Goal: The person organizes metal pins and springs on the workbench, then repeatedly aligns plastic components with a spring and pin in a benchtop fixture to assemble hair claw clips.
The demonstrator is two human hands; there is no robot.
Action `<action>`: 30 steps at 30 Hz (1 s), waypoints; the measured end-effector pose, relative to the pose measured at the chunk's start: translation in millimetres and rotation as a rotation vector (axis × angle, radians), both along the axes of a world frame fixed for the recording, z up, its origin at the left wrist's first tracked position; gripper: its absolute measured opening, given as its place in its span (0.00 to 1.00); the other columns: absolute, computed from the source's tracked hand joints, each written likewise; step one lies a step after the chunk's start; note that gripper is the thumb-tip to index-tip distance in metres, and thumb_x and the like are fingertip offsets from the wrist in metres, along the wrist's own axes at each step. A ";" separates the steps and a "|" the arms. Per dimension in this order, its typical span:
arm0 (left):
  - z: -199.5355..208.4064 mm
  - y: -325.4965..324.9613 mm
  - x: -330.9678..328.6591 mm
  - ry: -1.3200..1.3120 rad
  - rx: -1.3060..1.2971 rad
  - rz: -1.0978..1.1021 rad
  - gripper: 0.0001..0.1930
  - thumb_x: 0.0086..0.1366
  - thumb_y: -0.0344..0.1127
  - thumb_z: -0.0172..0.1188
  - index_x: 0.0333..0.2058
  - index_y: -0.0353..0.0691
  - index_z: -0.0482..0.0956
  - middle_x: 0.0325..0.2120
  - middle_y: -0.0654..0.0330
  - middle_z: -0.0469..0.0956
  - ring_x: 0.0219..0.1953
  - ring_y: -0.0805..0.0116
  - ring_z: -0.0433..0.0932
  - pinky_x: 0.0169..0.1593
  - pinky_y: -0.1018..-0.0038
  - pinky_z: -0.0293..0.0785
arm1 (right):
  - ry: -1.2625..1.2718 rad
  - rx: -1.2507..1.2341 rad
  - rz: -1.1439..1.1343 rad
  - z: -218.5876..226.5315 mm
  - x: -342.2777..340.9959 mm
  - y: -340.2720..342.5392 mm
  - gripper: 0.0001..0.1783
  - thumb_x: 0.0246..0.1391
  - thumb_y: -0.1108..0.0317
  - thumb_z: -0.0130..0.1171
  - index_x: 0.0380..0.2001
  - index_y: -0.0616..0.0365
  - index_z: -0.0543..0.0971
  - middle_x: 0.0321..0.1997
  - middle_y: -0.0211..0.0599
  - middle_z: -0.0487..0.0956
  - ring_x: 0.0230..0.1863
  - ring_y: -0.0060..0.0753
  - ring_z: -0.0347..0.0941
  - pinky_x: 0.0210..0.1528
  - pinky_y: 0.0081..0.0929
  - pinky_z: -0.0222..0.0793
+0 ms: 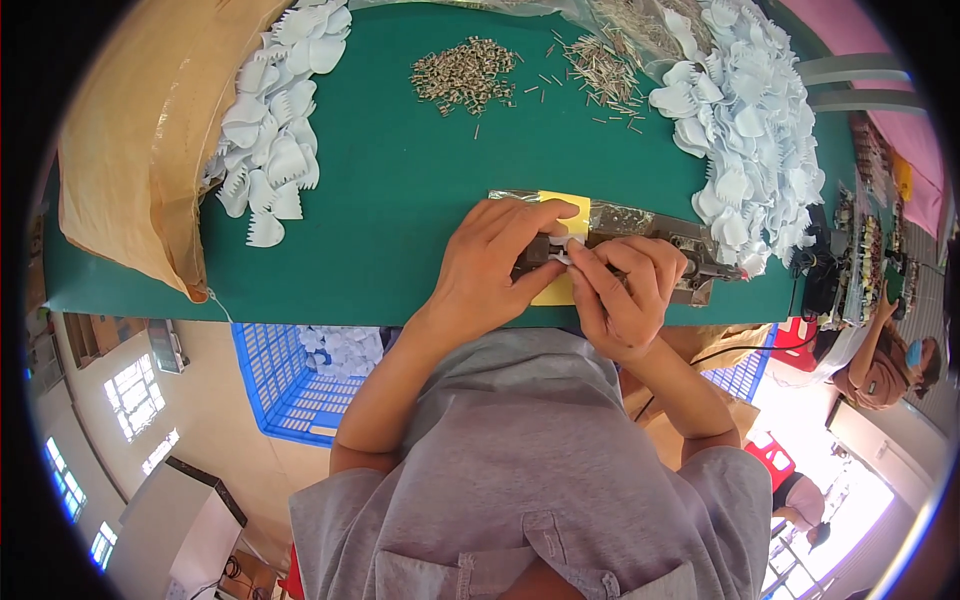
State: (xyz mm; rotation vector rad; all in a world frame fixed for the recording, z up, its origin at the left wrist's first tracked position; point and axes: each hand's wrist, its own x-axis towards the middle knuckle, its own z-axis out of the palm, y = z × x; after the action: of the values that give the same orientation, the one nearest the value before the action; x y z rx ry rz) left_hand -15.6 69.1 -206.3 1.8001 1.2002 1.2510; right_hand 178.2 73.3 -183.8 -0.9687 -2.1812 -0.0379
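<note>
My left hand (pixel 497 262) and my right hand (pixel 625 290) meet at the front edge of a green table (pixel 400 190). Both pinch a small white plastic part (pixel 561 249) between their fingertips. The part sits at a small grey metal jig (pixel 690 262) that rests on a yellow sheet (pixel 556 292). My fingers hide most of the part.
White comb-toothed plastic pieces lie in a left heap (pixel 275 130) and a bigger right heap (pixel 750 130). Small metal springs (pixel 465 75) and pins (pixel 600 65) lie at the back. A tan bag (pixel 150 140) sits left, a blue crate (pixel 295 385) below. Another person (pixel 885 365) is far right.
</note>
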 end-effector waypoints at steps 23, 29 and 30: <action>8.1 4.3 1.5 0.055 -0.108 -0.025 0.14 0.52 0.28 0.77 0.39 0.43 0.86 0.34 0.62 0.81 0.41 0.61 0.77 0.50 0.68 0.71 | 0.124 -0.197 -0.086 24.3 32.3 11.0 0.17 0.46 0.79 0.71 0.42 0.58 0.87 0.38 0.34 0.84 0.42 0.39 0.76 0.47 0.34 0.68; 2.4 5.8 5.4 -0.043 -0.050 -0.043 0.13 0.53 0.25 0.76 0.38 0.40 0.85 0.38 0.62 0.86 0.44 0.63 0.81 0.54 0.68 0.72 | 0.134 -0.191 -0.037 25.4 30.3 1.3 0.16 0.44 0.80 0.71 0.40 0.57 0.87 0.37 0.33 0.84 0.40 0.39 0.77 0.45 0.34 0.69; 2.0 5.3 5.4 -0.037 -0.046 -0.046 0.13 0.53 0.25 0.76 0.38 0.40 0.85 0.38 0.62 0.86 0.44 0.63 0.81 0.54 0.68 0.72 | 0.143 -0.187 -0.064 27.7 31.6 1.8 0.16 0.44 0.81 0.70 0.40 0.57 0.87 0.38 0.33 0.84 0.41 0.39 0.77 0.46 0.34 0.69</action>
State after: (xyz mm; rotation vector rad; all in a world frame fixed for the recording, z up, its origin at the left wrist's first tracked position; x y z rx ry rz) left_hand -10.2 74.4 -204.3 1.7544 1.1521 1.2163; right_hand 209.9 75.1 -156.1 -1.1103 -2.0491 0.2026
